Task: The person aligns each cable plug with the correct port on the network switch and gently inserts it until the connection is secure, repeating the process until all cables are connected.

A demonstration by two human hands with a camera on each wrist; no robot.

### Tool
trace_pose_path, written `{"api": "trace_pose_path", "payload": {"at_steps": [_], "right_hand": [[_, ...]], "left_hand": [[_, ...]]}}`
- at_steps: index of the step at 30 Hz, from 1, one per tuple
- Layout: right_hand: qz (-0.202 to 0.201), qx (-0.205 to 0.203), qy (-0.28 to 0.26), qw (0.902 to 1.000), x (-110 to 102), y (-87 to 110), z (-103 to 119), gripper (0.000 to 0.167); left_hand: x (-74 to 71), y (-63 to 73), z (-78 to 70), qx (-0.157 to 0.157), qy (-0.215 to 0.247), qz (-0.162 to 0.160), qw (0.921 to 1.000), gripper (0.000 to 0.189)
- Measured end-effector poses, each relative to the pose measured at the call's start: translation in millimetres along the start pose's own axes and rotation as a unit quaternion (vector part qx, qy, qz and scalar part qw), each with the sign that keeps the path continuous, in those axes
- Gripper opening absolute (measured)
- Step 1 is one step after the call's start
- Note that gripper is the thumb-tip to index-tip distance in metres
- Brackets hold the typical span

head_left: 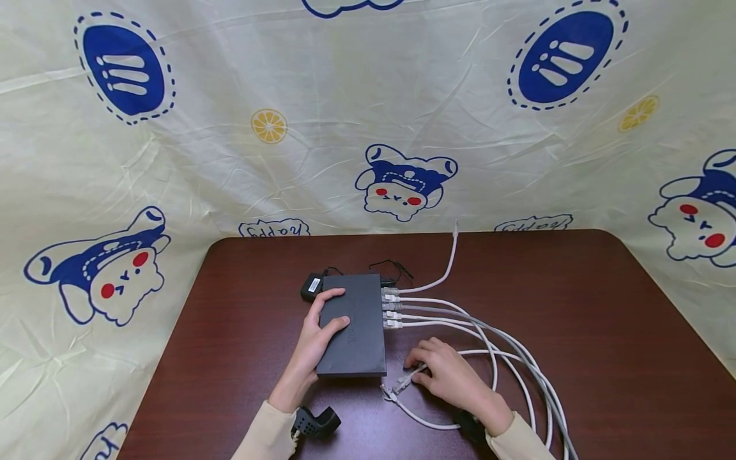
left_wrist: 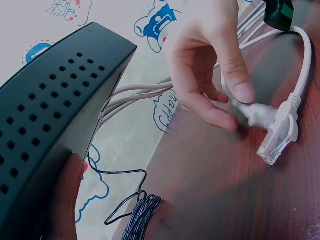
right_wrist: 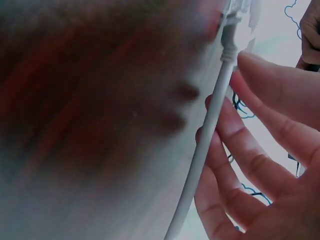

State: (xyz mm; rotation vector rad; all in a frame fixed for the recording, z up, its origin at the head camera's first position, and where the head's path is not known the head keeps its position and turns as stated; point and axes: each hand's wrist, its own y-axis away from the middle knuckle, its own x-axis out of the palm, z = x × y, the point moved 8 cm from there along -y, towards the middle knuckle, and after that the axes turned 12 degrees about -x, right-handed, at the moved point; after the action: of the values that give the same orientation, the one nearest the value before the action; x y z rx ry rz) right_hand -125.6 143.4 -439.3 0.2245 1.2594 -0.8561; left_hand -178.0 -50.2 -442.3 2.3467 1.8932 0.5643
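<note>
A dark grey network switch (head_left: pixel 355 332) has several network cables (head_left: pixel 437 306) plugged into its right side. My left hand (head_left: pixel 313 342) grips it at its left edge, thumb on top. In the left wrist view, a perforated side of the switch (left_wrist: pixel 50 95) shows, tilted. My right hand (head_left: pixel 445 374) is just right of its near corner and pinches a white network cable (right_wrist: pixel 202 140) behind its clear plug (head_left: pixel 402 383). Beside that plug, a second loose cable end (left_wrist: pixel 277 135) lies close to the table in the left wrist view.
A black power adapter (head_left: pixel 312 287) and a bundled thin black cord (head_left: pixel 397 268) lie behind the switch on the brown table (head_left: pixel 247 383). One plugged-in cable's free end (head_left: pixel 455 231) points to the far edge. Other cables curve off toward the near right. A printed sheet (head_left: pixel 322 76) hangs behind.
</note>
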Motion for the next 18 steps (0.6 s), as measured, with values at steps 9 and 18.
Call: {"api": "trace_pose_path", "payload": {"at_steps": [9, 18], "right_hand": [[-0.001, -0.009, 0.021, 0.9997, 1.9, 1.5, 3.3, 0.017], [-0.019, -0.004, -0.016, 0.9997, -4.0, -1.4, 2.2, 0.016]], "left_hand": [[0.6, 1.5, -0.3, -0.003, 0.0, 0.001, 1.0, 0.049], [-0.1, 0.7, 0.3, 0.001, -0.012, -0.007, 0.9999, 0.048]]}}
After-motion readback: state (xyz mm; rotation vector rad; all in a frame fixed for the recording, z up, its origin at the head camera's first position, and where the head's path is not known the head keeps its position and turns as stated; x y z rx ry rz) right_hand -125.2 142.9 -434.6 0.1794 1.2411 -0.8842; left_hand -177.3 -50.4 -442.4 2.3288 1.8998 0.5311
